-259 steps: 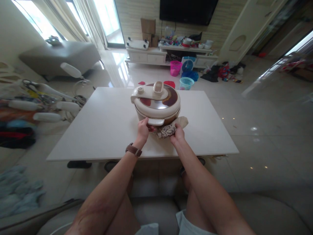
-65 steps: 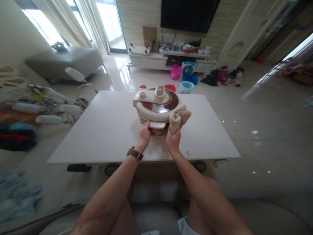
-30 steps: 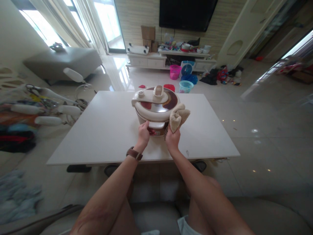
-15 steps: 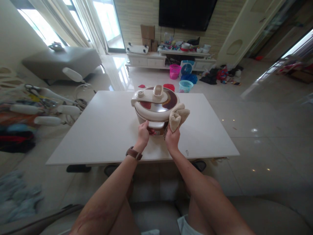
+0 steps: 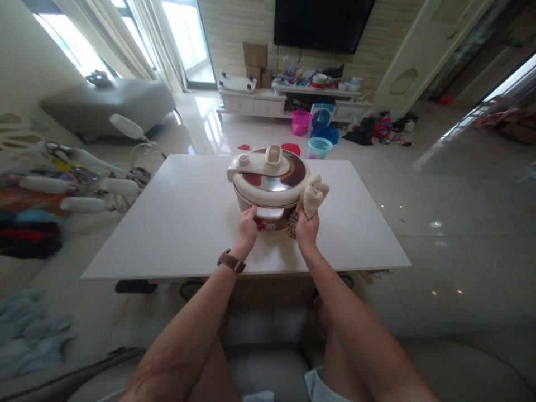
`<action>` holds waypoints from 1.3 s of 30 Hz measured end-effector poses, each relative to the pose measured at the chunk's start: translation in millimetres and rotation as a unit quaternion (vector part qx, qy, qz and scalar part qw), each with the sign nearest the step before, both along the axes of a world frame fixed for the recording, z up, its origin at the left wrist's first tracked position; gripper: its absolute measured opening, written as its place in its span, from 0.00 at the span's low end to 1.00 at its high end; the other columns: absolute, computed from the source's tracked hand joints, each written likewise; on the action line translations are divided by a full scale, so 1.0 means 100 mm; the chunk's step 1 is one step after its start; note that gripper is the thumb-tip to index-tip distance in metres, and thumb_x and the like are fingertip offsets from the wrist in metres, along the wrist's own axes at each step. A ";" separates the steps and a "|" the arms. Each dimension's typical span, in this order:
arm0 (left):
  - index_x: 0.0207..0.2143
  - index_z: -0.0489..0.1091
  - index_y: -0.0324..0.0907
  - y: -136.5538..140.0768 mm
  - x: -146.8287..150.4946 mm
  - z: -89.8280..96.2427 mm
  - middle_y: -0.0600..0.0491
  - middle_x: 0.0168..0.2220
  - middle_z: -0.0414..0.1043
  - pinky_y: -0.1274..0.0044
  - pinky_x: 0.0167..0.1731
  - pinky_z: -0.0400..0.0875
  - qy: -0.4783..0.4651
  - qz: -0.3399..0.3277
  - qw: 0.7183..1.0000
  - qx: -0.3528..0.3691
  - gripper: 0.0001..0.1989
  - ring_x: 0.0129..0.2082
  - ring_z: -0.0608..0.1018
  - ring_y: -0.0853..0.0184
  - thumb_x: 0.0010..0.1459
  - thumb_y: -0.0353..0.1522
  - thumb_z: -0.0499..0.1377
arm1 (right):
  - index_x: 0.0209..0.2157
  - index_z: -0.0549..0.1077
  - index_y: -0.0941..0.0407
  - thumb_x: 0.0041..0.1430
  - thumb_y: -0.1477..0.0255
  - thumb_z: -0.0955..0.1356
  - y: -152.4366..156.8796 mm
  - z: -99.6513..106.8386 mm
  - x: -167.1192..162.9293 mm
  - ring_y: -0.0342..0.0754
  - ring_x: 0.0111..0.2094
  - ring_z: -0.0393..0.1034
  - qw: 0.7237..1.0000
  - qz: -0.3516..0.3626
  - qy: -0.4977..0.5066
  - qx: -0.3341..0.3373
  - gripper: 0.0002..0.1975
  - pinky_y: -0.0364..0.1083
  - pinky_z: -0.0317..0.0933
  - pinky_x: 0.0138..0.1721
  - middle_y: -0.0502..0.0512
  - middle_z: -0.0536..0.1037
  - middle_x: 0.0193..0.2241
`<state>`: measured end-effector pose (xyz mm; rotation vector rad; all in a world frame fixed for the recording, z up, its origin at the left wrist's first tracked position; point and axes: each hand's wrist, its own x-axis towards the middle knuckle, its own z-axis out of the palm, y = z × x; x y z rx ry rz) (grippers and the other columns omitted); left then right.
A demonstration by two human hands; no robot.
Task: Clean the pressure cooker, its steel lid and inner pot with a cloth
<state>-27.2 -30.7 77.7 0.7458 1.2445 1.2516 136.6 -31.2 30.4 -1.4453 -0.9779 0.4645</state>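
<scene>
A cream and brown pressure cooker point(image 5: 268, 192) with a shiny lid stands upright on the white table point(image 5: 176, 223). My left hand point(image 5: 248, 226) is closed around the left part of its front handle point(image 5: 270, 213); some of the fingers are hidden under it. Bunched in my closed right hand point(image 5: 307, 226) is a beige cloth point(image 5: 314, 195), with a dark patterned part hanging below. The cloth is against the cooker's right front side, or very close to it.
A pink basket point(image 5: 300, 121) and a light blue basket point(image 5: 319, 147) stand on the floor beyond the table. A cabinet point(image 5: 268, 106) with boxes and bowls lies under the television. On the left is a stand with white padded arms point(image 5: 121, 188).
My right hand has moved a little to the right with the cloth, away from the cooker's front. My left hand keeps its grip on the handle.
</scene>
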 end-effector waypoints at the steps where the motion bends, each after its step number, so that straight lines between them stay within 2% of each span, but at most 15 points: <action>1: 0.24 0.65 0.42 0.00 0.00 0.00 0.54 0.14 0.67 0.79 0.13 0.64 0.000 0.000 1.000 0.000 0.21 0.12 0.72 0.66 0.59 0.48 0.59 | 0.63 0.69 0.57 0.70 0.50 0.61 0.01 -0.02 0.00 0.63 0.62 0.71 1.000 0.002 -0.008 0.011 0.31 0.68 0.67 0.60 0.65 0.78 0.55; 7: 0.24 0.66 0.42 0.00 0.00 -0.01 0.53 0.14 0.68 0.78 0.13 0.66 0.002 0.001 1.000 0.006 0.21 0.12 0.73 0.65 0.59 0.48 0.59 | 0.64 0.67 0.55 0.73 0.52 0.58 0.01 -0.13 -0.04 0.60 0.57 0.76 0.994 -0.003 -0.078 0.073 0.29 0.64 0.70 0.57 0.64 0.80 0.53; 14: 0.25 0.66 0.42 0.01 0.01 -0.04 0.54 0.14 0.67 0.77 0.13 0.66 0.002 0.008 1.000 0.011 0.21 0.12 0.73 0.65 0.59 0.49 0.59 | 0.66 0.66 0.56 0.75 0.54 0.56 0.05 -0.22 -0.01 0.61 0.56 0.76 0.993 -0.009 -0.106 0.050 0.29 0.65 0.71 0.56 0.65 0.80 0.52; 18: 0.25 0.66 0.42 0.01 0.00 -0.04 0.55 0.13 0.67 0.77 0.13 0.66 0.006 0.006 1.000 0.013 0.21 0.11 0.73 0.65 0.59 0.49 0.59 | 0.65 0.66 0.55 0.75 0.54 0.55 0.04 -0.20 -0.01 0.60 0.56 0.76 0.989 -0.004 -0.125 0.077 0.28 0.65 0.72 0.55 0.64 0.80 0.51; 21: 0.25 0.66 0.42 0.01 0.00 -0.04 0.54 0.13 0.67 0.78 0.13 0.66 0.006 0.005 1.000 0.014 0.21 0.12 0.73 0.65 0.59 0.50 0.60 | 0.65 0.67 0.55 0.74 0.53 0.56 0.03 -0.15 -0.03 0.61 0.57 0.76 0.991 0.002 -0.104 0.081 0.28 0.65 0.71 0.56 0.65 0.79 0.52; 26: 0.25 0.66 0.42 0.01 0.00 -0.05 0.54 0.14 0.68 0.78 0.13 0.66 0.003 0.002 1.000 0.011 0.21 0.12 0.72 0.66 0.59 0.50 0.60 | 0.62 0.69 0.56 0.72 0.50 0.59 0.01 -0.07 -0.06 0.62 0.60 0.73 0.998 -0.002 -0.037 0.041 0.30 0.68 0.67 0.59 0.65 0.79 0.54; 32: 0.25 0.66 0.42 0.01 0.01 -0.04 0.54 0.14 0.67 0.78 0.13 0.66 0.001 0.005 1.000 0.009 0.20 0.12 0.73 0.65 0.60 0.48 0.59 | 0.58 0.72 0.55 0.69 0.49 0.62 -0.04 0.02 -0.09 0.62 0.57 0.75 1.000 -0.014 0.002 0.027 0.28 0.69 0.66 0.61 0.64 0.80 0.52; 35: 0.25 0.66 0.42 0.01 0.01 -0.04 0.54 0.14 0.67 0.78 0.13 0.66 0.002 0.006 1.000 0.007 0.20 0.12 0.73 0.65 0.60 0.49 0.59 | 0.57 0.73 0.55 0.68 0.50 0.64 -0.03 0.01 -0.09 0.62 0.56 0.75 0.999 -0.027 -0.001 0.018 0.28 0.69 0.66 0.60 0.63 0.80 0.51; 39: 0.25 0.66 0.42 0.01 0.01 -0.04 0.54 0.14 0.67 0.78 0.13 0.65 0.002 0.007 1.000 0.009 0.21 0.12 0.73 0.65 0.59 0.49 0.59 | 0.60 0.71 0.54 0.71 0.52 0.61 0.00 -0.05 -0.06 0.61 0.56 0.75 0.998 -0.015 -0.046 0.038 0.27 0.66 0.68 0.58 0.63 0.80 0.50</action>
